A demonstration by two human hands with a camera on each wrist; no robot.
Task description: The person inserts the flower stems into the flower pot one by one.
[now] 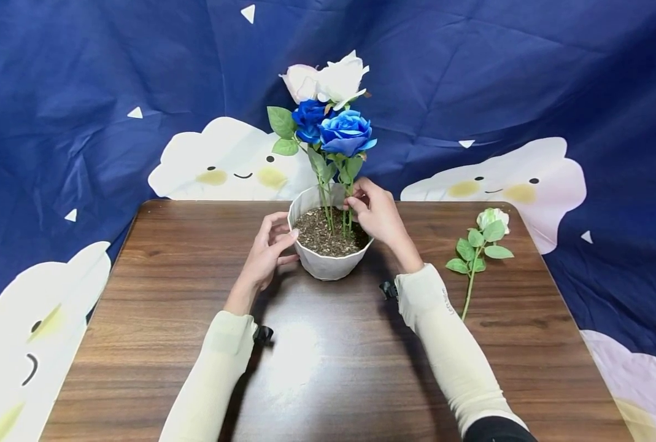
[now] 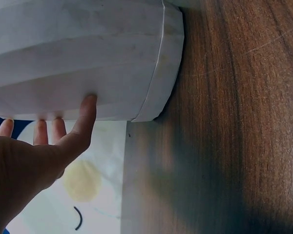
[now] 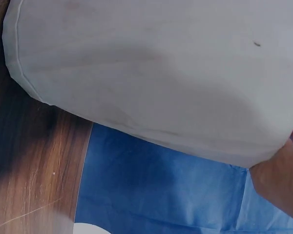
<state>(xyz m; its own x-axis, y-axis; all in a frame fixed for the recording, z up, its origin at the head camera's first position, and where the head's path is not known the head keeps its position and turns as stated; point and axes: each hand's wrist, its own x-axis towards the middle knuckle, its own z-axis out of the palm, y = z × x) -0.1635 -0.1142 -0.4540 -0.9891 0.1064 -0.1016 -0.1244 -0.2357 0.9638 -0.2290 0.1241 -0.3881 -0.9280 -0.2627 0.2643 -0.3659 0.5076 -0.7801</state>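
A white faceted flower pot [image 1: 330,267] filled with brown soil [image 1: 328,236] stands near the table's far edge. Two blue roses [image 1: 347,133] and two pale ones [image 1: 343,80] rise from it on green stems. My left hand [image 1: 267,248] rests against the pot's left side, its spread fingertips [image 2: 89,105] touching the wall. Over the right rim, my right hand [image 1: 376,212] pinches a rose stem [image 1: 350,218] just above the soil. In the right wrist view, the pot wall [image 3: 151,63] hides most of that hand.
On the table [image 1: 316,387], to the right, lies a single white-green rose [image 1: 492,220] with leaves, its stem close to my right sleeve [image 1: 443,331]. A blue cloth [image 1: 416,73] with smiling clouds hangs behind the table.
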